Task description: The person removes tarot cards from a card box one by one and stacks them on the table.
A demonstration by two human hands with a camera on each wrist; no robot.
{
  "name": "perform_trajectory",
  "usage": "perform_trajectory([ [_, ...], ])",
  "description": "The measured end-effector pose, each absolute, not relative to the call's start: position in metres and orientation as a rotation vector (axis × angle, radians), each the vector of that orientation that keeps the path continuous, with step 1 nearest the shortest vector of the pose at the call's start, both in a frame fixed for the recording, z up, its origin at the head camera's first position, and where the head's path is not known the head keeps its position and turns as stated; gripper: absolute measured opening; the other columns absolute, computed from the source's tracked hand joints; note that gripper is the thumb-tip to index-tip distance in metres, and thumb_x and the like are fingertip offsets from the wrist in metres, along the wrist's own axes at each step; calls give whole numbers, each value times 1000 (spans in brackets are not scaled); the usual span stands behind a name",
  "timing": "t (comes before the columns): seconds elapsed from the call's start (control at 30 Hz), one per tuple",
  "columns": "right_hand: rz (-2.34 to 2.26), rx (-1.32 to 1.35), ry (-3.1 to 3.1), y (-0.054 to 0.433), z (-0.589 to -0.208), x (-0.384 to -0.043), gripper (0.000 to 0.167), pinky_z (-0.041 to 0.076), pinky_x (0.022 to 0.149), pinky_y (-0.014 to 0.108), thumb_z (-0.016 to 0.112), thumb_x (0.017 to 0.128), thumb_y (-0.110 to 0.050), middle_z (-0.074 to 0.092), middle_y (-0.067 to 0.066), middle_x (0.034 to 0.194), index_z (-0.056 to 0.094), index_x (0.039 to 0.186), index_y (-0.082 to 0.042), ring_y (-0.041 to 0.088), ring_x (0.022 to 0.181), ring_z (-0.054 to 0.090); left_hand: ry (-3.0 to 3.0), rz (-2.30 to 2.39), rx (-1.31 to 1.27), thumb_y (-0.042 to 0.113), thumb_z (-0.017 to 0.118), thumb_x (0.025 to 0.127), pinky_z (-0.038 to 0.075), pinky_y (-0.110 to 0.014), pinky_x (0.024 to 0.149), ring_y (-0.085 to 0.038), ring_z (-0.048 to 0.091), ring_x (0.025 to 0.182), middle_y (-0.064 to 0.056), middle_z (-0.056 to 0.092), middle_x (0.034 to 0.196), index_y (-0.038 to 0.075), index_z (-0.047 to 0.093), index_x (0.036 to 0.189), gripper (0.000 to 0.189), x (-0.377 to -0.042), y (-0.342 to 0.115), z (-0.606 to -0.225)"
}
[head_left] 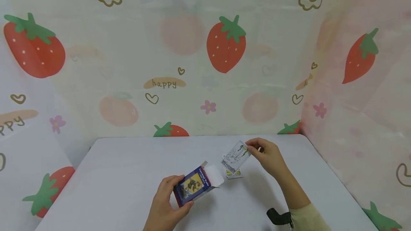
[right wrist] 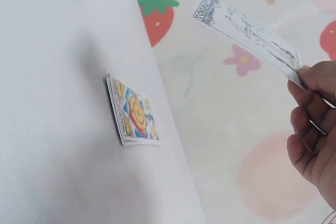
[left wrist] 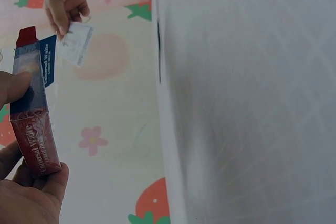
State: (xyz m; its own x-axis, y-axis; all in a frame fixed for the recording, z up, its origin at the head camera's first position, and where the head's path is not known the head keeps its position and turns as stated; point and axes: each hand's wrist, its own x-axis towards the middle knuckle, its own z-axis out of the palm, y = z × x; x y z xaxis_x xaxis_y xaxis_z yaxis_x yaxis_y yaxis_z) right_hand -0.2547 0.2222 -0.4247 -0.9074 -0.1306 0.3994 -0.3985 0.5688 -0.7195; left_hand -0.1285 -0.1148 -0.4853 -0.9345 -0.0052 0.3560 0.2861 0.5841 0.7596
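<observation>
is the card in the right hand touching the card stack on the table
Apart. The right wrist view shows it: the right hand holds the card up, with a clear gap between it and the card stack.

1. Blue-and-red rectangular cardboard box [head_left: 192,187], lower centre of the head view: smooth, glossy.
2. White rectangular printed paper card [right wrist: 248,38], upper right of the right-wrist view: smooth.
3. White table [head_left: 128,174]: smooth, matt.
4. Pale strawberry-printed backdrop [head_left: 273,20]: matt, faintly creased.

Box [head_left: 192,187] was blue with yellow picture panel; single card [head_left: 236,157] pale with dark line drawing; bench [head_left: 125,174] white; far backdrop [head_left: 135,45] cream, strewn with red, green-topped strawberries [head_left: 226,50].
</observation>
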Motion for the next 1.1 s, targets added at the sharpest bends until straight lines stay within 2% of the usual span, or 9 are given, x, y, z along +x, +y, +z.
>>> perform_trajectory([
  [0.23,1237,455,-2541,223,-431,-267,10,48,71,26,71,97,-13,70,-1,90,76,106,-13,15,81,58,-2498,-1291,-237,22,94,73,55,-38,98,-9,54,115,9,53,134,26,57,138,75,-129,-114,-485],
  [0.53,1239,488,-2599,221,-433,-278,10,48,68,27,69,99,-16,70,-3,93,75,107,-15,20,82,56,-2455,-1272,-268,19,95,71,56,-32,95,-7,54,113,11,54,132,25,58,138,76,-129,-116,-489],
  [1.1,1259,539,-2691,218,-446,-308,13,49,65,28,67,101,-17,69,1,95,75,110,-13,22,81,57,-2483,-1301,-237,20,94,73,55,-35,97,-8,54,114,10,54,133,26,58,138,74,-129,-115,-486],
])
